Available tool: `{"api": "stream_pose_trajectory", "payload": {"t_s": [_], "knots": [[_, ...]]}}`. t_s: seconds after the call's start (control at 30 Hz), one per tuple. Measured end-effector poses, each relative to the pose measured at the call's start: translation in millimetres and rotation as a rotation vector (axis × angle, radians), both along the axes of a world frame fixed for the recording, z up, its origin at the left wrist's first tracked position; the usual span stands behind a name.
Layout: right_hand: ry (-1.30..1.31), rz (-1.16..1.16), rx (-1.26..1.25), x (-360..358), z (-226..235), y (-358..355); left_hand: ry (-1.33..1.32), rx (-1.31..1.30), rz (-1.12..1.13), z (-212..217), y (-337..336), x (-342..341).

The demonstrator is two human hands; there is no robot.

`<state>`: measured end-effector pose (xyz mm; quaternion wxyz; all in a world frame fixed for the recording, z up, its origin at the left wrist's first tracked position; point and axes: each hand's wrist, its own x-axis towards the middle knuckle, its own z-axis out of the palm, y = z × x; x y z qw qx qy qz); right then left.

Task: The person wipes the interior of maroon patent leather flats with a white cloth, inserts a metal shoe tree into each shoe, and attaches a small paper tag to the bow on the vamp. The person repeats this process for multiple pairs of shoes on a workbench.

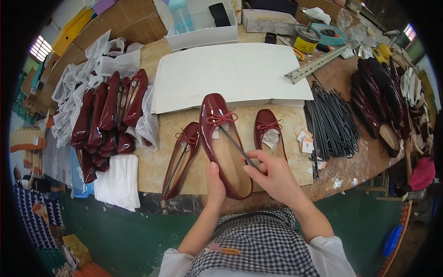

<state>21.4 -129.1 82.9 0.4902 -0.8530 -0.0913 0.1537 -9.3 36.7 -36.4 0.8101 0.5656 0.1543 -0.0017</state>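
A glossy dark red ballet flat (224,162) with a small bow is held up over the front of the worktable, toe pointing away. My left hand (215,185) is closed round its left side near the heel. In my right hand (273,176) a thin dark shoe-shaping rod (234,145) is pinched near its close end; its far end runs into the toe, where some white stuffing shows. On the table to the left lies a matching flat (174,177) with a rod inside. Another flat (265,119) lies to the right, paper in its toe, partly behind my right hand.
Finished-looking red flats (109,108) are piled at left with white wrapping and white cloths (121,180). White sheets (230,74) cover the table's middle. At right are dark rods (330,122), small tags (306,141), a metal angle strip (316,64), a tin (306,39) and more shoes (380,99).
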Motion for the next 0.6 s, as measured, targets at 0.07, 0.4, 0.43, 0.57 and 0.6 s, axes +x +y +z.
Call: {"api": "stream_pose_trajectory", "payload": {"t_s": [0.07, 0.4, 0.43, 0.57, 0.6], "knots": [[-0.202, -0.096, 0.054, -4.2, -5.6, 7.4, -0.006, 0.044, -0.016, -2.0, -0.4, -1.6], [-0.568, -0.156, -0.212, -12.0, -58.0, 24.7, 0.094, -0.106, 0.036, 2.0, -31.1, 1.1], [-0.457, -0.119, -0.281, -15.9, -55.2, 24.4, 0.106, -0.086, 0.016, -2.9, -23.0, 3.7], [-0.163, 0.024, 0.074, -13.8, -27.7, -25.7, 0.263, 0.080, -0.035, -5.1, 1.6, 10.0], [-0.249, -0.160, 0.009, -11.0, -36.7, -47.8, 0.135, 0.173, -0.109, -1.7, 24.1, 19.4]]}}
